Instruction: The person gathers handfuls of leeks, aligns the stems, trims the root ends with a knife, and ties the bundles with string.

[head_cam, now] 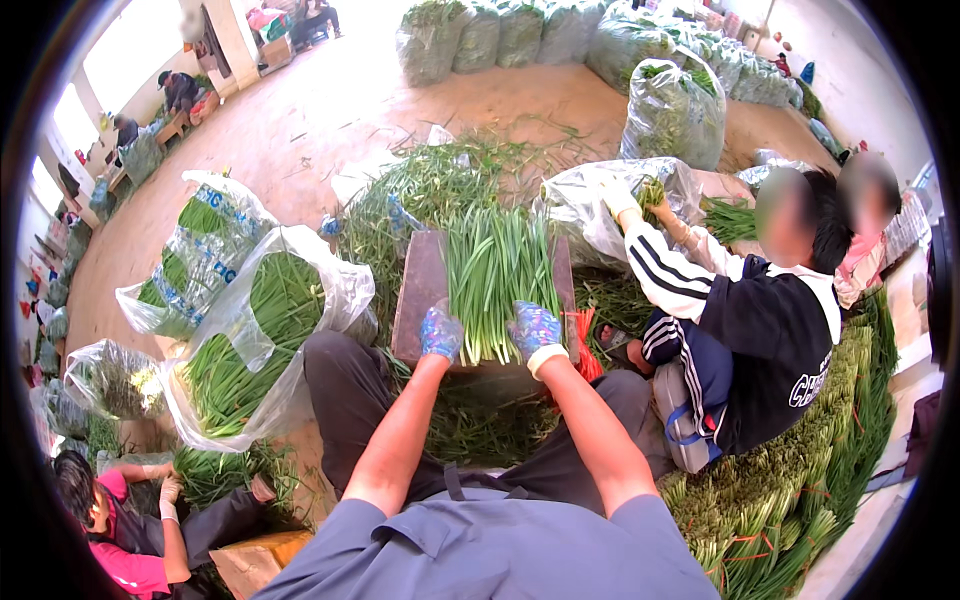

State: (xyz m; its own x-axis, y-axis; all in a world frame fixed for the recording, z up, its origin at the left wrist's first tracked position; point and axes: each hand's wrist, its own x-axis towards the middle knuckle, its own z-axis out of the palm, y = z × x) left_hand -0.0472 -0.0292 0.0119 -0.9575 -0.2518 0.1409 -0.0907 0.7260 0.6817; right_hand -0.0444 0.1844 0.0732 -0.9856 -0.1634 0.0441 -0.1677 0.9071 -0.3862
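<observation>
A thick layer of long green chives (499, 277) lies across a dark board (418, 289) between my knees, pale cut ends towards me. My left hand (442, 332), in a blue patterned glove, rests at the left side of the chives, over the board. Against their right side is my right hand (536, 328) in a matching glove with a pale cuff. The fingers of both hands are partly hidden, so their grip is unclear. Beside the board's right edge hangs a bunch of red ties (585, 346).
Plastic bags of chives (255, 330) stand on my left. Loose leaves (457, 176) heap beyond the board. On my right a co-worker (765, 337) handles greens, with stacked tied bundles (795, 450) behind. Another person (127, 517) sits lower left near a cardboard box (259, 562). Filled sacks (517, 37) line the back.
</observation>
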